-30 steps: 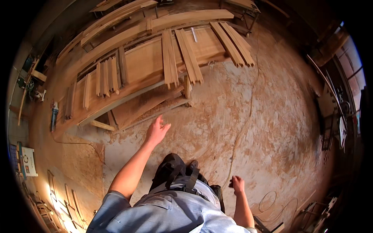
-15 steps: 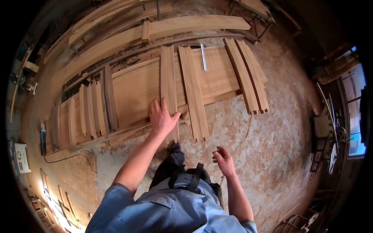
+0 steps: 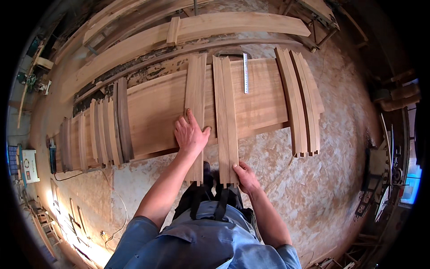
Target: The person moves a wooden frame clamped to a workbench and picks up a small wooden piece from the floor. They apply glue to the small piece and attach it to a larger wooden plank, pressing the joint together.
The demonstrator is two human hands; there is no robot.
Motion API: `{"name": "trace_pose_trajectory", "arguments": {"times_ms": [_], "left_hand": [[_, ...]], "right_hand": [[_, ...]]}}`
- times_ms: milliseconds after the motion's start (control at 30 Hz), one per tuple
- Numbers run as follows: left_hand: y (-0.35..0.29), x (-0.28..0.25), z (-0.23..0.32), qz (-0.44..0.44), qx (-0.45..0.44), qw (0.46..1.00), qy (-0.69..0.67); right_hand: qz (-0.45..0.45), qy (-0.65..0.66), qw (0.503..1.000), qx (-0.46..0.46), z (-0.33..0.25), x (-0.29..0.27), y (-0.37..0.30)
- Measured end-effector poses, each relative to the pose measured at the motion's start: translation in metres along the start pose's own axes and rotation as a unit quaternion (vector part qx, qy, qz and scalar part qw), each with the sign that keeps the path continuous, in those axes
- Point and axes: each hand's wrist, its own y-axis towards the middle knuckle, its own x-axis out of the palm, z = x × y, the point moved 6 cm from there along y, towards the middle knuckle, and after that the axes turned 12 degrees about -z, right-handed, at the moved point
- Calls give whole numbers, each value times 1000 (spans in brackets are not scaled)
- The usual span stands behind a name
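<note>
In front of the worker, 2 pairs of wood strips, tan, grained, notch-ended, cross the broad panel and overhang its near edge. The left hand rests, fingers spread, on the left pair; the right hand grips the right pair's near end, thumb on top. 1 white ruler lies at the panel's far edge.

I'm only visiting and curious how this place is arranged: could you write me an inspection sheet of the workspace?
Surface: broad wooden panel, with strips lying across it.
Job's things: left strips and middle strips, both jutting past the panel's near edge.
Clutter: ruler on the panel; shorter strips at left.
Hands: left hand spread on the left strips; right hand touching the middle strips' near right edge, thumb on top.
Cables: black cord at far left; thin cable on the floor.
Surroundings: blotchy floor, long beam beyond the panel, bright window at right.
</note>
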Motion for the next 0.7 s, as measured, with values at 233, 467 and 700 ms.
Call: {"name": "trace_pose_trajectory", "arguments": {"times_ms": [233,467,700], "left_hand": [[0,2,-25,-2,-9,999,-48],[3,-17,-90,70,-8,995,64],[0,-22,-89,71,7,993,98]], "right_hand": [[-76,134,985,73,18,-17,15],[-111,174,975,84,13,-10,21],[-116,168,976,77,12,-11,25]]}}
